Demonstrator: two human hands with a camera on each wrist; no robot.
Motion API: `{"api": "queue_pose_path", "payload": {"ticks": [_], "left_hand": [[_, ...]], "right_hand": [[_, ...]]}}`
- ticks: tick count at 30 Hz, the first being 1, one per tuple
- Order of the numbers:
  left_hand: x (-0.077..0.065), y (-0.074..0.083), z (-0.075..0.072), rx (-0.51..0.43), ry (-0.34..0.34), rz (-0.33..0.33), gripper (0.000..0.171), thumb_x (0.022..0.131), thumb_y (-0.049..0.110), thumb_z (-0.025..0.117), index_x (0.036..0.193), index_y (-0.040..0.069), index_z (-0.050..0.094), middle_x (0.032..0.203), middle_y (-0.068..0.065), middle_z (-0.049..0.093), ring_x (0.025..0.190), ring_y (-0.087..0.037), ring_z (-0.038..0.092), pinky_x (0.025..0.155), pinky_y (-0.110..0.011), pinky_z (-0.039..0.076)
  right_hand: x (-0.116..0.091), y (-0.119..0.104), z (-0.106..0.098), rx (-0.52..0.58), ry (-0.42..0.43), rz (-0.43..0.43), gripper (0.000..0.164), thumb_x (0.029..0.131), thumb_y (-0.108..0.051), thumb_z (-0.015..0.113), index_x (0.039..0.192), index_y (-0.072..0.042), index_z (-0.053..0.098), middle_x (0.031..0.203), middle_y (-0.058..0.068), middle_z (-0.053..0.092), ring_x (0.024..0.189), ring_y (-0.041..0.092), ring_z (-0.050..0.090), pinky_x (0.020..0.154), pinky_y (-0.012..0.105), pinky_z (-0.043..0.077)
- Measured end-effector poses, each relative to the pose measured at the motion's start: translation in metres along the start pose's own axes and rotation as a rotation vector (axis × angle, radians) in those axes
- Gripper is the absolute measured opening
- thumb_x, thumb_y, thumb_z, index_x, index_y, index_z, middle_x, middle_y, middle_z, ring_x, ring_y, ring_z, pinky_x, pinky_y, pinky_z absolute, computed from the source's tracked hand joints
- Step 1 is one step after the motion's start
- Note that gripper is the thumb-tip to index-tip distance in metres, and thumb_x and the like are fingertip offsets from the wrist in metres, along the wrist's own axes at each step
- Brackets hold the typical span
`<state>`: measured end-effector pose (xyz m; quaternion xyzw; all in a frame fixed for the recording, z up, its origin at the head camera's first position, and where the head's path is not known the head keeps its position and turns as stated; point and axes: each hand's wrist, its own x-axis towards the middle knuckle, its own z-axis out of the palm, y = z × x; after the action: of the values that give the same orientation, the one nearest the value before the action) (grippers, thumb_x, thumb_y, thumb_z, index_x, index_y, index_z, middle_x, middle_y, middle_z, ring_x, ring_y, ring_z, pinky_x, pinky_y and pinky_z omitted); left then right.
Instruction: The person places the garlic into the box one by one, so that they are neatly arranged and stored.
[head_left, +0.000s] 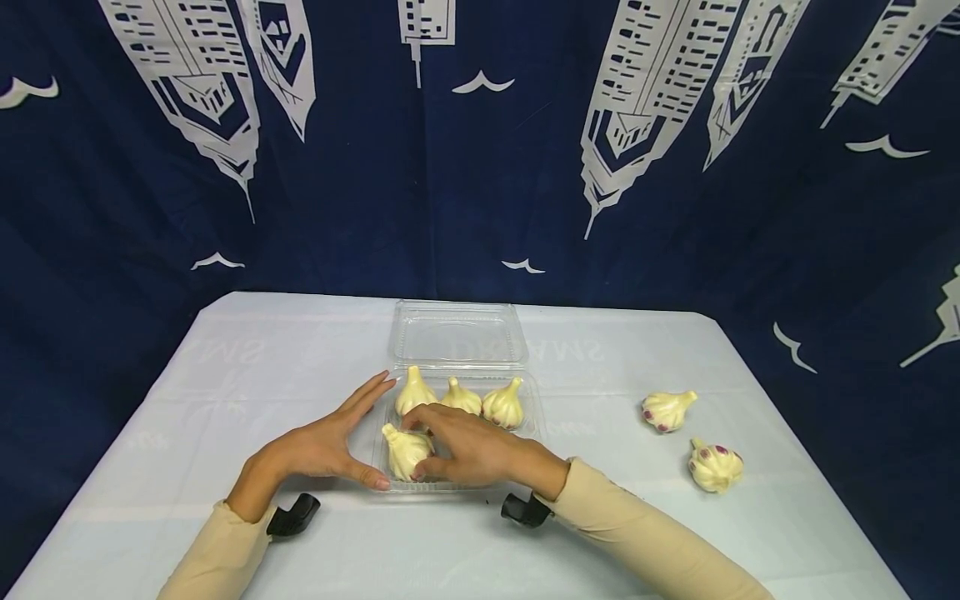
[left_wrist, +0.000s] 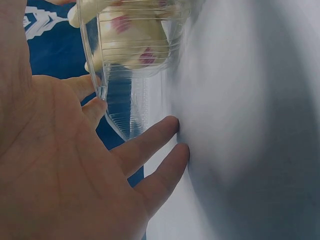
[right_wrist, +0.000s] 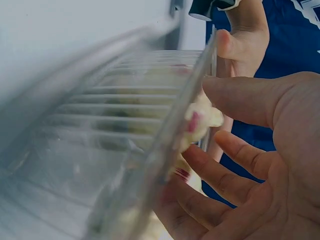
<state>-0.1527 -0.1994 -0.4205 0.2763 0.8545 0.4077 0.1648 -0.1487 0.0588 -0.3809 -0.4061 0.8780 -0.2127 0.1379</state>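
A clear plastic clamshell box (head_left: 534, 417) lies with its lid folded back on the table, several pale garlic bulbs inside. Three bulbs stand along the back, the left one (head_left: 414, 392) tallest. My right hand (head_left: 480, 450) reaches over the box's front half, thumb and fingertips around a garlic bulb (head_left: 405, 454) at the front left. In the right wrist view, that bulb (right_wrist: 201, 119) shows a purple patch between thumb and fingers. My left hand (head_left: 318, 450) spreads along the box's left side, thumb by the front corner and fingers near the back rim (left_wrist: 90, 50).
Two garlic bulbs with purple marks, one farther back (head_left: 667, 411) and one nearer (head_left: 716, 467), lie on the white table (head_left: 615, 517) at the right. The clear lid (head_left: 459, 333) reaches the table's back edge. A dark blue printed curtain (head_left: 420, 183) hangs behind.
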Motion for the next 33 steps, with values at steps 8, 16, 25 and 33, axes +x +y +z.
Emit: {"api": "queue_pose_path", "payload": {"ticks": [8,16,25,33], "left_hand": [[0.0,0.001,0.0,-0.007,-0.005,-0.015,0.131,0.069,0.044,0.091,0.163,0.021,0.003,0.169,-0.01,-0.009,0.153,-0.044,-0.001,0.114,-0.074,0.014],[0.001,0.0,0.001,0.008,0.005,-0.003,0.13,0.068,0.045,0.091,0.162,0.023,0.005,0.169,-0.01,-0.007,0.154,-0.043,0.0,0.116,-0.072,0.014],[0.003,0.0,0.001,0.008,0.005,-0.004,0.131,0.067,0.046,0.092,0.162,0.027,0.004,0.169,-0.01,-0.007,0.154,-0.042,0.0,0.116,-0.072,0.014],[0.002,-0.001,0.002,0.009,0.005,-0.005,0.131,0.067,0.046,0.091,0.162,0.02,0.005,0.169,-0.009,-0.008,0.154,-0.042,0.0,0.116,-0.071,0.014]], "right_hand": [[-0.011,0.008,-0.014,0.062,0.056,-0.065,0.044,0.096,-0.023,0.069,0.135,-0.009,0.053,0.134,0.006,0.061,0.119,0.026,0.061,0.102,0.036,0.049],[-0.036,0.024,-0.035,0.163,0.146,-0.068,0.042,0.098,-0.022,0.066,0.134,-0.006,0.053,0.133,0.012,0.062,0.115,0.031,0.065,0.094,0.044,0.056],[-0.071,0.052,-0.052,0.224,0.327,-0.002,0.036,0.097,-0.022,0.068,0.13,-0.013,0.058,0.132,0.006,0.063,0.114,0.034,0.066,0.093,0.045,0.056],[-0.102,0.085,-0.071,0.171,0.438,0.088,0.034,0.096,-0.018,0.069,0.128,-0.011,0.061,0.13,0.01,0.064,0.112,0.033,0.067,0.091,0.046,0.057]]}}
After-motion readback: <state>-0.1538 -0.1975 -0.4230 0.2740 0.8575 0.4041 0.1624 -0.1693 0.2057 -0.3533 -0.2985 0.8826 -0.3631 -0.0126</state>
